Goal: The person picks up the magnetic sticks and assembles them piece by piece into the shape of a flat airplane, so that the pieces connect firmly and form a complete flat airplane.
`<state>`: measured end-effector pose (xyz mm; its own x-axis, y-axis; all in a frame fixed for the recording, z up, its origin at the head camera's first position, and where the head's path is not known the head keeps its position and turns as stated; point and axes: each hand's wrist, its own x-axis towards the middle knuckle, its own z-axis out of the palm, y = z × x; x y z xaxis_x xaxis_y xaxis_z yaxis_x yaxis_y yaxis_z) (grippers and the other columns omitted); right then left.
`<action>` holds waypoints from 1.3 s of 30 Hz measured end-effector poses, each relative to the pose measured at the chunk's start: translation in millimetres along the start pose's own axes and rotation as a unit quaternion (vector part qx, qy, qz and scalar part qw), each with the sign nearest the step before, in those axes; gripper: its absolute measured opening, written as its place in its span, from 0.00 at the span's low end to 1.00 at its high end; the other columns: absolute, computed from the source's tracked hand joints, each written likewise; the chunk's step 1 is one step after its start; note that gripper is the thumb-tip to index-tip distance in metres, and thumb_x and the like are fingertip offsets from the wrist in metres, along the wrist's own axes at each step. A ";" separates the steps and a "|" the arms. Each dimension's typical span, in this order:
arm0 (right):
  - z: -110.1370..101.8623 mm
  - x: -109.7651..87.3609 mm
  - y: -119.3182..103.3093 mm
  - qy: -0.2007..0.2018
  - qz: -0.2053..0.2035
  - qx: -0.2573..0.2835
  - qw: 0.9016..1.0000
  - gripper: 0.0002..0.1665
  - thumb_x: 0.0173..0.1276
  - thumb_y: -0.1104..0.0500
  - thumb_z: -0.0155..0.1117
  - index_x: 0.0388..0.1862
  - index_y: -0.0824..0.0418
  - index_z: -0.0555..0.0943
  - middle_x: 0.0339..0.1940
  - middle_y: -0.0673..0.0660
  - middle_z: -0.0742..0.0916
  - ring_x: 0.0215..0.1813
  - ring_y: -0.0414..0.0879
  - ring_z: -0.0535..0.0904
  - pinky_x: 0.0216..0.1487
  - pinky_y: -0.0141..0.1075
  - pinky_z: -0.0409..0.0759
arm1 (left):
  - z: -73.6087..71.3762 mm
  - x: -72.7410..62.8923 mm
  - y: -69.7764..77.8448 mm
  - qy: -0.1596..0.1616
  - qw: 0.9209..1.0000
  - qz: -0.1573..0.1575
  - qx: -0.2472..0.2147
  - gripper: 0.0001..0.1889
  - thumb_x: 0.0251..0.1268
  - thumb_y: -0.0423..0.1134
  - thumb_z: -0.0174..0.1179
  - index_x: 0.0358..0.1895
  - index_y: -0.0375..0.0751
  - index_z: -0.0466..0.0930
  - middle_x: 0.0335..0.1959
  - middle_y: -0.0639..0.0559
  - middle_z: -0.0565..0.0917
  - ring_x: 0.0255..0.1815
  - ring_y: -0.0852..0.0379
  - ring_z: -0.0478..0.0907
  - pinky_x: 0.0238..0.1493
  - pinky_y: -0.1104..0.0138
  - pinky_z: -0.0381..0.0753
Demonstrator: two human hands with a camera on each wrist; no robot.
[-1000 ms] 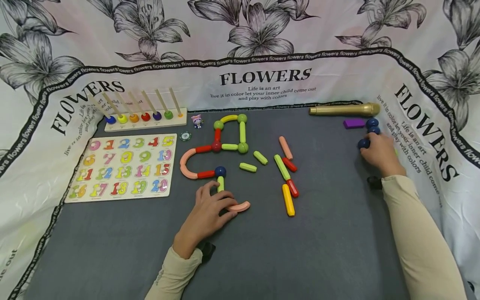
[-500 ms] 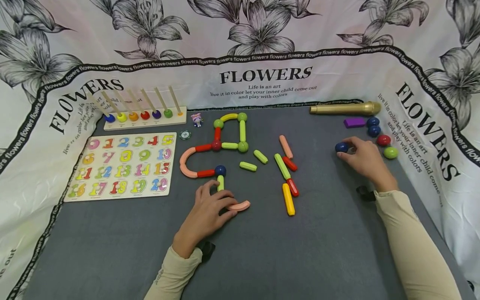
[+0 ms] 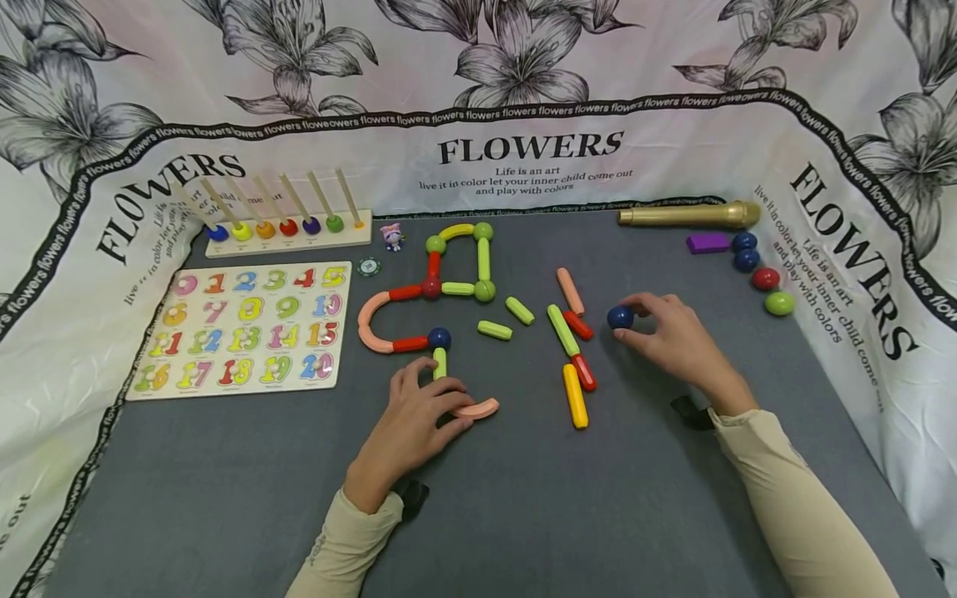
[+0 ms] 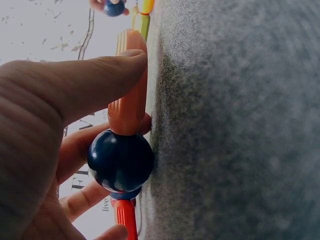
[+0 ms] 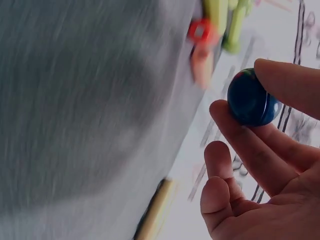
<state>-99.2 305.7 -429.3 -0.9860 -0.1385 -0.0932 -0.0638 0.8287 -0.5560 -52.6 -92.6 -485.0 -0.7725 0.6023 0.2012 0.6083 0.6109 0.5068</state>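
My left hand (image 3: 414, 423) pinches a curved pink stick (image 3: 480, 410) low over the table, at the lower end of a figure of sticks and balls. In the left wrist view a dark blue ball (image 4: 121, 160) sits against that stick's near end, between thumb and fingers. A light green stick (image 3: 439, 363) runs from the hand up to another blue ball (image 3: 439, 340). My right hand (image 3: 676, 345) holds a loose blue ball (image 3: 620, 316) between thumb and fingertips, raised above the table in the right wrist view, just right of several loose sticks (image 3: 562, 332).
Two short green sticks (image 3: 495, 331) lie inside the right side of the figure. At far right are a purple block (image 3: 707, 242), a red ball (image 3: 765, 278), a green ball (image 3: 779, 303) and a gold microphone (image 3: 688, 216). A number board (image 3: 239, 330) and a peg stand (image 3: 292, 241) occupy the left.
My right hand has picked the blue ball out of the group at far right and carried it left toward the loose sticks. The left hand stays in place.
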 end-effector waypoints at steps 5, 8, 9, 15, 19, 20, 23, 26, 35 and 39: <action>18.3 -5.1 -18.9 -0.007 -0.056 0.014 0.998 0.25 0.75 0.59 0.73 0.66 0.66 0.80 0.60 0.70 0.84 0.63 0.65 0.72 0.59 0.64 0.70 | 0.1 0.0 -0.6 0.006 1.000 0.010 0.009 0.09 0.69 0.43 0.76 0.48 0.49 0.92 0.53 0.50 0.87 0.72 0.31 0.64 0.69 0.32 0.56; 28.7 -6.7 -29.1 -0.017 -0.086 0.023 0.996 0.25 0.73 0.61 0.74 0.65 0.66 0.81 0.58 0.69 0.84 0.61 0.63 0.72 0.55 0.59 0.73 | 0.2 0.0 -0.3 0.010 1.000 0.015 0.011 0.09 0.68 0.43 0.76 0.48 0.48 0.92 0.53 0.49 0.87 0.72 0.30 0.64 0.69 0.31 0.57; 32.1 -7.0 -32.5 -0.020 -0.095 0.027 0.995 0.24 0.73 0.62 0.75 0.65 0.66 0.81 0.57 0.68 0.84 0.59 0.62 0.72 0.53 0.57 0.73 | 0.4 0.0 -0.2 0.011 1.000 0.015 0.012 0.09 0.68 0.43 0.76 0.48 0.48 0.92 0.53 0.49 0.87 0.72 0.30 0.64 0.68 0.32 0.57; 53.1 -6.2 -50.6 -0.040 -0.176 0.015 0.983 0.21 0.71 0.61 0.78 0.60 0.65 0.85 0.48 0.59 0.85 0.52 0.56 0.71 0.46 0.48 0.72 | 0.4 0.1 -0.2 0.017 0.999 0.018 0.021 0.09 0.68 0.43 0.76 0.48 0.48 0.92 0.52 0.49 0.87 0.71 0.31 0.65 0.68 0.33 0.58; 65.1 -5.8 -60.8 -0.056 -0.237 0.008 0.970 0.21 0.70 0.61 0.79 0.58 0.64 0.85 0.49 0.54 0.88 0.52 0.54 0.73 0.51 0.49 0.72 | 0.6 0.2 0.7 0.015 0.999 0.017 0.024 0.10 0.69 0.44 0.75 0.49 0.49 0.92 0.53 0.49 0.87 0.71 0.31 0.65 0.68 0.33 0.59; 68.1 -5.8 -63.0 -0.059 -0.247 0.006 0.967 0.21 0.69 0.61 0.79 0.59 0.64 0.86 0.51 0.54 0.89 0.52 0.54 0.74 0.53 0.50 0.73 | 0.8 0.3 0.8 0.015 0.999 0.017 0.025 0.10 0.69 0.45 0.75 0.49 0.49 0.92 0.53 0.49 0.87 0.72 0.31 0.64 0.68 0.33 0.59; 77.5 -5.1 -69.4 -0.070 -0.270 0.001 0.960 0.21 0.69 0.60 0.79 0.59 0.63 0.86 0.53 0.55 0.89 0.54 0.53 0.75 0.56 0.51 0.74 | 1.2 0.3 0.4 0.017 0.999 0.019 0.029 0.10 0.70 0.45 0.75 0.50 0.49 0.92 0.53 0.49 0.87 0.72 0.30 0.64 0.68 0.33 0.60; 88.2 -4.0 -72.8 -0.076 -0.285 -0.005 0.956 0.22 0.69 0.59 0.80 0.59 0.62 0.86 0.52 0.54 0.89 0.53 0.51 0.74 0.55 0.50 0.76 | 0.9 -0.1 0.1 0.019 0.999 0.019 0.029 0.09 0.70 0.45 0.74 0.49 0.50 0.92 0.53 0.49 0.87 0.72 0.30 0.64 0.68 0.33 0.60; 107.0 1.7 -70.9 -0.093 -0.309 0.004 0.946 0.22 0.72 0.56 0.77 0.62 0.60 0.86 0.53 0.54 0.89 0.51 0.50 0.73 0.52 0.48 0.75 | 1.1 -1.0 -0.7 0.016 0.999 0.024 0.032 0.10 0.70 0.46 0.74 0.50 0.50 0.92 0.55 0.48 0.86 0.71 0.30 0.64 0.66 0.33 0.61; 95.7 4.9 -81.2 -0.112 -0.285 0.010 0.952 0.22 0.75 0.54 0.75 0.63 0.61 0.85 0.56 0.55 0.89 0.54 0.51 0.75 0.54 0.49 0.77 | 1.0 -1.3 -1.3 0.017 0.999 0.025 0.027 0.10 0.70 0.45 0.74 0.50 0.50 0.92 0.55 0.48 0.86 0.72 0.30 0.64 0.67 0.33 0.60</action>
<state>-84.1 185.8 -463.6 -0.7342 -0.6766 0.0562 -0.5739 0.5743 -0.5838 -52.2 -93.7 -486.8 -0.7467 0.6150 0.2535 0.6539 0.6084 0.4498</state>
